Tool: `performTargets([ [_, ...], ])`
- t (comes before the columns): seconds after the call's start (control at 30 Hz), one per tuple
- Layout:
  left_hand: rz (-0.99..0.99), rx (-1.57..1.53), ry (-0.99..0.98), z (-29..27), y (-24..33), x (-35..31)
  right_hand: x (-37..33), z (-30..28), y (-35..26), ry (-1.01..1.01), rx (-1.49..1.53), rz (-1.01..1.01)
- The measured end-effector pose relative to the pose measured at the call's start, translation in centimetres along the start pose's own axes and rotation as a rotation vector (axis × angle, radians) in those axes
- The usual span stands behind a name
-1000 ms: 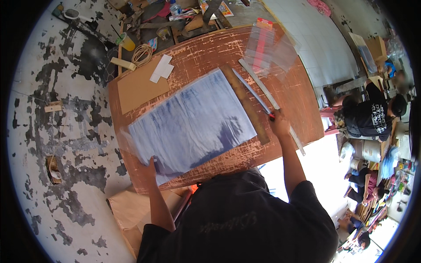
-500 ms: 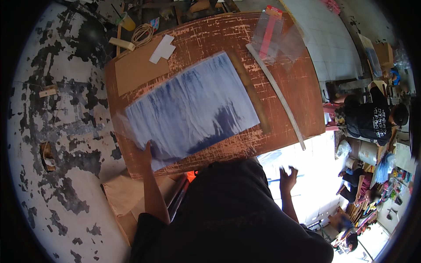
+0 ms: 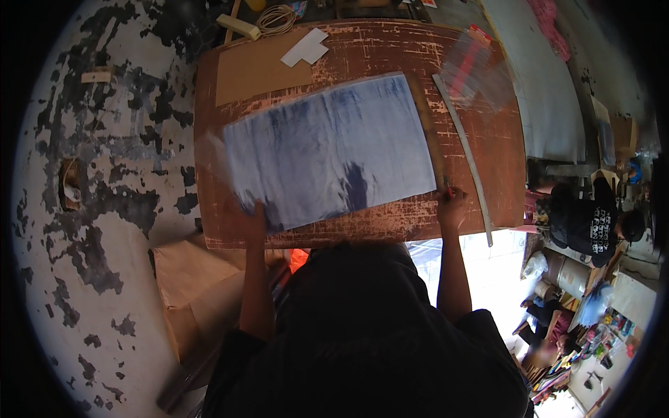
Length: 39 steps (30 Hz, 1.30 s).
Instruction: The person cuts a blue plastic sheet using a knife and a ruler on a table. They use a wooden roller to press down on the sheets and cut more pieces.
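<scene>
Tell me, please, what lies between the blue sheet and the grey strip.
The head view shows a brown strip, the right hand near its lower end, and bare tabletop.

The right hand (image 3: 451,207), half a second ago out past the surface's (image 3: 503,181) near edge, is back over it, near its near right corner, by the sheet's (image 3: 334,146) near right corner. The narrow bluish strip seen a second ago is gone from the surface's right part.

Coiled cord (image 3: 277,29) beside a pale block (image 3: 238,26), patchy wall (image 3: 125,181), pink bundle (image 3: 550,28), perhaps cloth, upper right.
</scene>
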<state>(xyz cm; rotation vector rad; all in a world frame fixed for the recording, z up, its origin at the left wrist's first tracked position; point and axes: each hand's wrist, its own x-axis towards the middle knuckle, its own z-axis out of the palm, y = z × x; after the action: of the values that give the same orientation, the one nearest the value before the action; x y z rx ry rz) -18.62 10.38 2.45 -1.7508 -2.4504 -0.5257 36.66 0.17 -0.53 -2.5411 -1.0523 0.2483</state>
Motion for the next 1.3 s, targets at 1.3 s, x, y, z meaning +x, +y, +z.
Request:
performTargets([
  [1.3,0.95,-0.437,-0.393,8.2,15.2,8.4,-15.5,6.7,-16.9,-0.594,0.483,-0.117],
])
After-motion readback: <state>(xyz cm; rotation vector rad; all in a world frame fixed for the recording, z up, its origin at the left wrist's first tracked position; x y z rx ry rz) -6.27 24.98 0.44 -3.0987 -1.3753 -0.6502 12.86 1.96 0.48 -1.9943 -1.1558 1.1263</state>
